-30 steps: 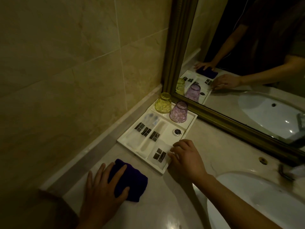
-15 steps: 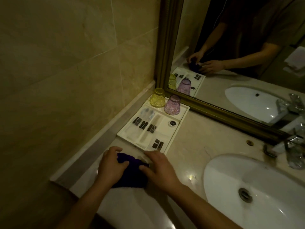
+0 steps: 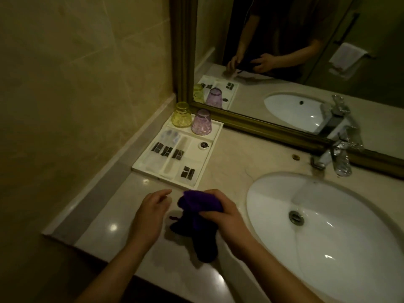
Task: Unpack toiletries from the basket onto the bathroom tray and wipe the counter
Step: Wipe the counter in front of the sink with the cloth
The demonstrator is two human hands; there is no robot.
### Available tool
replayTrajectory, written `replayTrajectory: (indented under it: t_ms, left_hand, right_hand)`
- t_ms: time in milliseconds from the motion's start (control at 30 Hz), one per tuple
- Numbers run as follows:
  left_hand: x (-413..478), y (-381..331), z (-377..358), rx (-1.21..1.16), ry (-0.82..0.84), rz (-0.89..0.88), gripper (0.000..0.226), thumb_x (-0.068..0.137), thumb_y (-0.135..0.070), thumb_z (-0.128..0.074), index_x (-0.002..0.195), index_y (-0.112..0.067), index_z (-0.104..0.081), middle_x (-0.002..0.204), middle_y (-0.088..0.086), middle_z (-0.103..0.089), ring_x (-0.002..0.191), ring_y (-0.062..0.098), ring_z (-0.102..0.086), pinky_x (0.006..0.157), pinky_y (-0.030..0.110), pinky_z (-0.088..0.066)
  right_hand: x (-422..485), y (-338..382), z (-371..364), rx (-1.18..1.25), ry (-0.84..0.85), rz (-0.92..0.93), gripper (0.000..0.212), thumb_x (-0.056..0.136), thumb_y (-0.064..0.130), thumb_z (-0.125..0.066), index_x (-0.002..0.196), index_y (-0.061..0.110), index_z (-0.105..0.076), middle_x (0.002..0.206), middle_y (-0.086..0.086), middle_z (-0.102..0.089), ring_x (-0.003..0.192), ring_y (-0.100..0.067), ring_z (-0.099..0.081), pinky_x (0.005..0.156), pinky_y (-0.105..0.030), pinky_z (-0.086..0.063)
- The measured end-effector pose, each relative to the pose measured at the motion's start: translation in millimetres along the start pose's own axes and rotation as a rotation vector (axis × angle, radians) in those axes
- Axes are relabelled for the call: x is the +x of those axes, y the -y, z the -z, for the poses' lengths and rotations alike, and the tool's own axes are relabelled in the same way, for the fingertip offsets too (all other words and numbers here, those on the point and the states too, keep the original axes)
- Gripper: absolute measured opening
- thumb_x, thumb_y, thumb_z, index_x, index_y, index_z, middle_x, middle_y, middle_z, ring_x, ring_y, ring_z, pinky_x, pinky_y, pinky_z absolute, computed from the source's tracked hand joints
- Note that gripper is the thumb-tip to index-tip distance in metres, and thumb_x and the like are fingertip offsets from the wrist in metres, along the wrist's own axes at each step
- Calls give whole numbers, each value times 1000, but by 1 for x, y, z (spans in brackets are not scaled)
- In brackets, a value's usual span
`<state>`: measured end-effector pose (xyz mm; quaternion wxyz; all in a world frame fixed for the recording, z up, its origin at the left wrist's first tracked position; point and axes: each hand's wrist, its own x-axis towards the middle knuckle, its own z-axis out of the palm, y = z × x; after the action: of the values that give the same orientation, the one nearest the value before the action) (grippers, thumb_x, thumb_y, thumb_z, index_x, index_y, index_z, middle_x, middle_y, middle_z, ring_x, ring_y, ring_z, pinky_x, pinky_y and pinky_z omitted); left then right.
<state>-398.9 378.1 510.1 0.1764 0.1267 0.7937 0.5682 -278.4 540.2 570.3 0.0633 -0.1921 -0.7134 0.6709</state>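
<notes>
The soft, light purple microfibre cloth [image 3: 197,206] hangs limp above the glossy beige stone table [image 3: 122,206], bunched in the right hand [image 3: 220,215] with clenched fingers [image 3: 207,213], best gathered mid-fold, while the left hand [image 3: 150,212] hovers beside it, released.

We find no text, brand, number or sign that we can read anywhere in view. The packets [image 3: 167,151] in the tray [image 3: 213,138] carry dark block marks, but we cannot make out any letters on them; they are too small and the light is dim. The round item [image 3: 204,145] in the tray shows a dark centre, and we read nothing on it either.
</notes>
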Motion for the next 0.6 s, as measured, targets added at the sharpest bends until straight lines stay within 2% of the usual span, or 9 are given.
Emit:
replayTrajectory:
  t_ms: [67, 100, 133, 200, 267, 400, 500, 567, 600]
  left_hand:
    - [-11, 12, -12, 360, 65, -199, 34, 94, -50, -45, 127, -51, -54, 133, -15, -50, 123, 8, -47, 103, 37, -41]
    - [-17, 19, -20, 525, 112, -258, 46, 91, -58, -37, 135, -49, -48, 143, -11, -45, 132, 11, -39, 112, 41, -30]
    - [-23, 25, -28, 659, 150, -279, 55, 89, -63, -28, 141, -49, -41, 151, -8, -37, 141, 13, -27, 117, 43, -15]
    - [-34, 34, -44, 814, 185, -263, 62, 87, -67, -15, 146, -53, -28, 159, -6, -23, 148, 14, -6, 117, 46, 6]
    - [-44, 42, -53, 934, 193, -286, 61, 88, -67, -12, 147, -54, -23, 162, -3, -18, 149, 19, -1, 116, 49, 12]
    - [-50, 53, -56, 1081, 170, -338, 60, 91, -68, -11, 148, -53, -21, 163, 2, -15, 150, 22, -2, 117, 51, 8]
    - [-52, 49, -62, 1086, 166, -296, 63, 89, -68, -11, 149, -50, -22, 164, 3, -12, 149, 23, 0, 116, 51, 9]
    - [-58, 43, -70, 1095, 163, -270, 66, 89, -67, -11, 151, -47, -21, 164, 4, -9, 149, 23, 2, 116, 50, 10]
    - [-62, 40, -72, 1102, 159, -265, 67, 89, -66, -12, 152, -45, -20, 164, 5, -8, 149, 24, 2, 116, 51, 10]
  right_hand:
    - [-27, 5, 32, 44, -77, 29, 28, 76, 15, -65, 100, 28, -69, 101, -1, -73, 97, -18, -70, 81, -32, -58]
    - [-42, 7, 50, 67, -122, 39, 29, 75, 15, -65, 101, 26, -70, 101, -5, -73, 96, -23, -70, 83, -37, -58]
    - [-58, 7, 68, 99, -170, 39, 30, 74, 14, -65, 101, 24, -71, 100, -8, -72, 95, -28, -69, 83, -42, -57]
    - [-91, 2, 105, 103, -263, 29, 31, 75, 6, -66, 101, 23, -72, 99, -10, -72, 95, -33, -68, 83, -46, -55]
    - [-126, -4, 139, 61, -354, -14, 37, 77, 0, -62, 101, 25, -73, 99, -8, -72, 94, -31, -69, 82, -46, -58]
    - [-190, -23, 192, 64, -474, -141, 30, 76, 16, -63, 102, 27, -72, 97, -7, -72, 87, -32, -70, 74, -54, -60]
    - [-226, -50, 210, -227, -528, -280, 26, 82, 16, -67, 98, 37, -72, 91, 3, -74, 83, -17, -71, 81, -48, -58]
    - [-246, -73, 215, -574, -477, -388, 31, 79, 33, -73, 105, 48, -67, 107, 9, -67, 99, -15, -66, 86, -37, -52]
    - [-254, -84, 214, -782, -408, -430, 45, 75, 47, -73, 118, 49, -60, 123, 10, -58, 112, -16, -59, 91, -35, -49]
